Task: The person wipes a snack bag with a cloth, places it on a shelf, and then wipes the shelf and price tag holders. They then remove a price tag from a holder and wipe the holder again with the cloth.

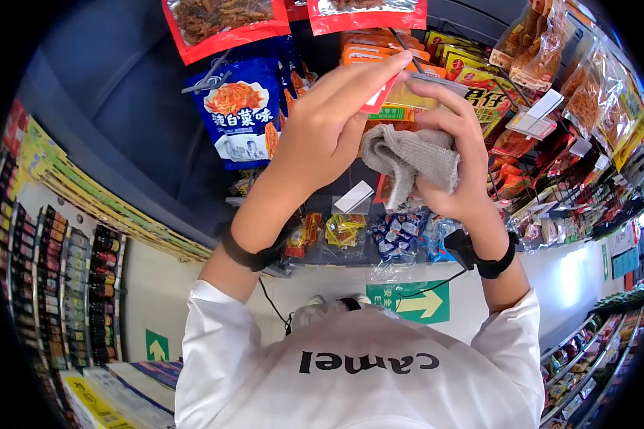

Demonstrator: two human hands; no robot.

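My left hand (322, 125) is raised in front of the hanging snack packets. Its fingers are pressed together at a small flat piece with a red edge (383, 93), mostly hidden behind them. A grey cloth (412, 159) is bunched in my right hand (464, 154), between thumb and palm. The right fingertips curl over a clear plastic strip (436, 83), close to the left fingertips. Behind my hands hang orange packets (379, 50). Beside my left forearm is a blue snack packet (242, 114) on a hook.
Red-edged meat packets (225, 21) hang at the top. More packets and white price tags (544, 107) project on the right. Small blue-wrapped packets (397, 234) lie on the lower shelf. Bottle shelves (107, 286) stand at left, and a green floor arrow sign (422, 304) is below.
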